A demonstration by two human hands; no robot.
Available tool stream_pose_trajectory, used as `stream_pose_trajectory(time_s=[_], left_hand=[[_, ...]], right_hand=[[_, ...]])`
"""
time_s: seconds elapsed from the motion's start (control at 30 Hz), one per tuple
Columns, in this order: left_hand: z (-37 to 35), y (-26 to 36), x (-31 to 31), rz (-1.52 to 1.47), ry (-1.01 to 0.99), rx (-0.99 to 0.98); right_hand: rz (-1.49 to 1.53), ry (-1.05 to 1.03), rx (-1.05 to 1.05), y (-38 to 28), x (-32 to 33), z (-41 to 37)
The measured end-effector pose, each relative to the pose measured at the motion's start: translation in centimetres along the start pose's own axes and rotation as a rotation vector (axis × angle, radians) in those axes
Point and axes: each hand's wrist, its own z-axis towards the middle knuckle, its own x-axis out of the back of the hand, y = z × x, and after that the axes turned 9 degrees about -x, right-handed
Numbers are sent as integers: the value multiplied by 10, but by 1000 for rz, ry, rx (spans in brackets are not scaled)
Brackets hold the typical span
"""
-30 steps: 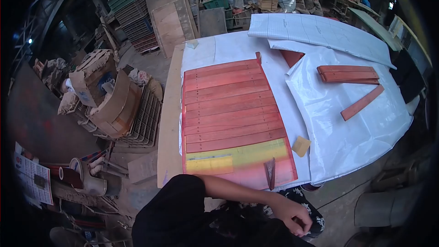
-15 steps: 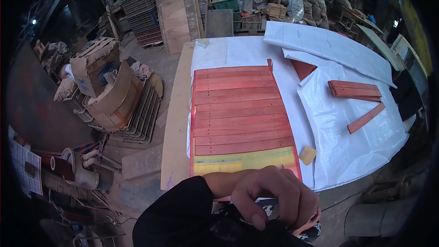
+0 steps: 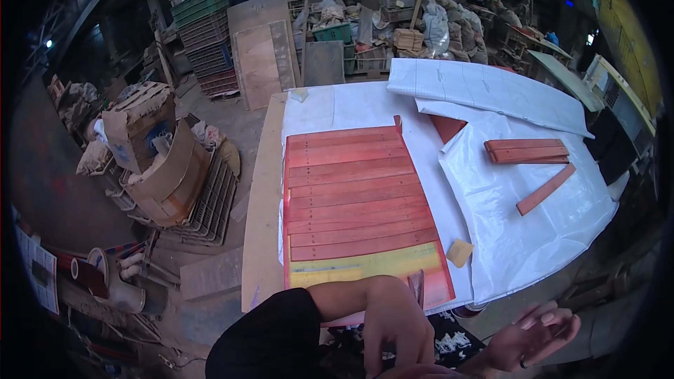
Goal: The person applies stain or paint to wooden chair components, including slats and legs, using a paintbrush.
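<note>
My left hand (image 3: pixel 399 326) is bent downward at the near edge of the red slatted panel (image 3: pixel 358 189), its fingers curled and partly hidden. A thin reddish-brown piece (image 3: pixel 417 286) sticks up beside its knuckles; what the fingers grip cannot be made out. My right hand (image 3: pixel 535 337) is raised at the lower right, palm up, fingers loosely bent, holding nothing. Red slats lie side by side across the panel, with a yellow strip (image 3: pixel 365 262) along its near end.
White sheeting (image 3: pixel 519 203) covers the table's right side, with a stack of red slats (image 3: pixel 526 151) and a single slat (image 3: pixel 546 189) on it. A tan block (image 3: pixel 460 253) lies beside the panel. Left stand a cardboard box (image 3: pixel 168 182) and crates (image 3: pixel 203 42).
My right hand has come into clear view at the lower right, away from my left hand. My left hand has turned downward and moved slightly left. The view has shifted, so the table appears lower.
</note>
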Motion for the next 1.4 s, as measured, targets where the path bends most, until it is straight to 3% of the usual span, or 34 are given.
stream_pose_trajectory(time_s=[0.1, 0.17, 0.27, 0.37, 0.53, 0.7, 0.83, 0.9, 0.97, 1.0, 1.03, 1.07, 1.1, 1.2, 1.4], left_hand=[[-1, -31, 0, 31, -128, 183], [-6, -65, -3, 64, -157, 303], [-18, -126, -18, 80, -168, 469], [-35, -184, -52, 63, -116, 581], [-74, -237, -82, 135, -127, 810], [-141, -260, -71, 407, -297, 1301], [-161, -271, -70, 365, -361, 1413], [-165, -277, -72, 344, -384, 1428], [-165, -280, -74, 330, -401, 1434], [-166, -281, -74, 324, -404, 1439], [-165, -282, -74, 322, -407, 1441], [-165, -283, -74, 317, -410, 1442], [-165, -283, -74, 316, -411, 1447], [-164, -284, -74, 308, -416, 1450], [-162, -288, -73, 312, -423, 1454]], right_hand=[[472, -375, -62, -14, -53, 45], [590, -398, -25, -16, -86, 61], [776, -257, -10, -20, -128, 60], [901, 25, -20, -32, -151, 43], [857, -15, -50, -33, -141, 32], [780, 19, -50, -35, -142, 27], [659, 40, -38, -37, -140, 27], [528, 53, -36, -38, -136, 25], [213, 65, -54, -44, -131, 19], [-156, 80, -64, -50, -128, 17], [-918, 77, -89, -61, -128, 19], [-1459, 37, -74, -69, -131, 19], [-1696, 9, -63, -70, -133, 18], [-2020, -64, -39, -70, -137, 15], [-2190, -165, -39, -65, -138, 9]])
